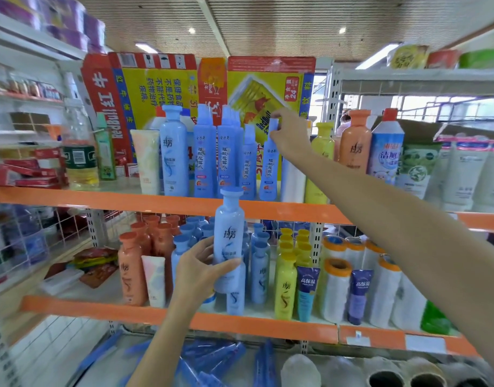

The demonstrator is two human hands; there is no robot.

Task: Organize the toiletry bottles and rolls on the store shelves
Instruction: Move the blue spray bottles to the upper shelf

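Right hand (290, 135), at about 1 o'clock from frame centre, pinches the neck of a slim blue bottle (269, 166) that stands on the upper shelf (100, 197); fingers curl round its cap. Left hand (204, 270), at 6 o'clock, grips a pale blue shampoo bottle (229, 238) round its lower body and holds it upright in front of the shelf edge, clear of both shelves.

At 9 o'clock from the slim bottle stands a row of like blue bottles (216, 160), then a matching pale blue bottle (173, 152). Yellow bottles (321, 160) stand at 3 o'clock.

Judgement: sorting by kind is in hand on the upper shelf. Next move likely calls for shifting the slim bottle against its row, then seating the held shampoo bottle with its match or among the blue ones on the lower shelf (240, 325).
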